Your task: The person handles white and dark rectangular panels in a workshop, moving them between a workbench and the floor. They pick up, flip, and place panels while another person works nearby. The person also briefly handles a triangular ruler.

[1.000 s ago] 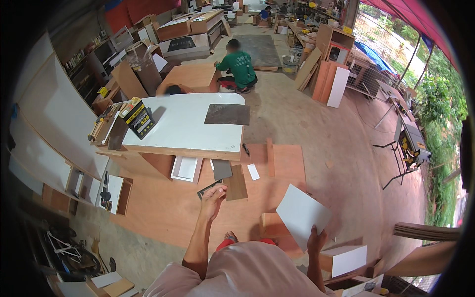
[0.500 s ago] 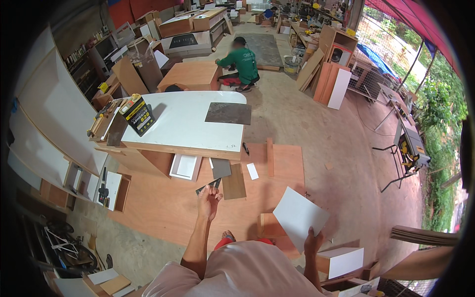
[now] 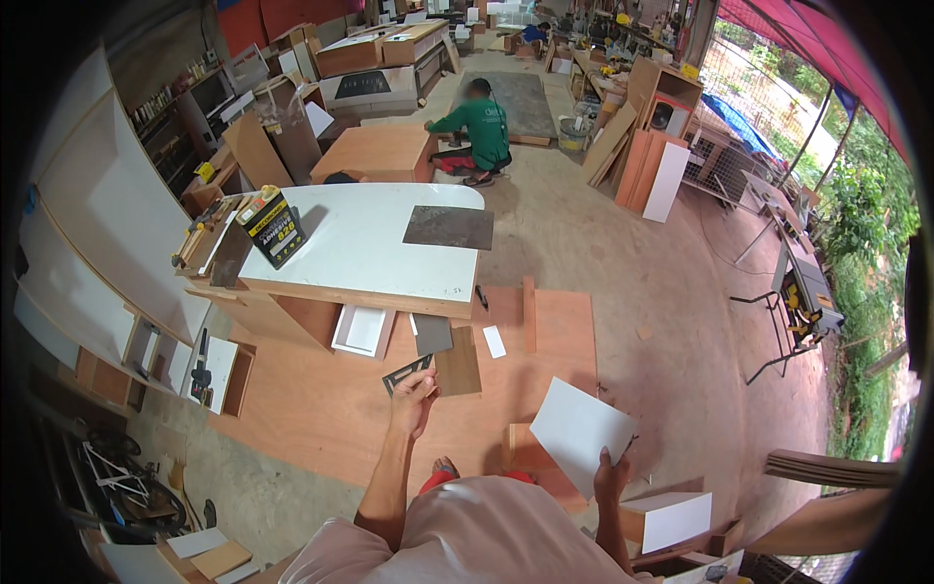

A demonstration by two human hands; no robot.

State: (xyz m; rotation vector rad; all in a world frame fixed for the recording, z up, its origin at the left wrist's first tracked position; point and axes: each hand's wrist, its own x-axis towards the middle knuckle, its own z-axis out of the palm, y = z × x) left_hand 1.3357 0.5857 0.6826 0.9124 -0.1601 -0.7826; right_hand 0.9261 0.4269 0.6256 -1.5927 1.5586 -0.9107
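Observation:
My left hand [image 3: 416,397] is raised in front of me, its fingers closed in a pinch on a black triangular square [image 3: 407,374] with a slot in its face. Low on the right, my right hand [image 3: 611,477] grips a flat white panel [image 3: 581,428] by its near right edge, tilted above the floor. Beyond the left hand lie a brown wood-grain sheet [image 3: 459,362], a dark grey sheet [image 3: 433,334] and a small white card [image 3: 494,342].
A white-topped cabinet [image 3: 360,234] stands ahead, bearing a black-and-yellow adhesive can [image 3: 276,229] and a dark sheet [image 3: 448,227]. Below spreads a plywood sheet [image 3: 321,428]. A person in green [image 3: 482,127] crouches beside a wooden box [image 3: 375,154]. White-faced boxes [image 3: 676,523] stand at right.
The black square has turned to show more of its face as my left fingers close on it. The white panel has shifted slightly left and down with my right hand.

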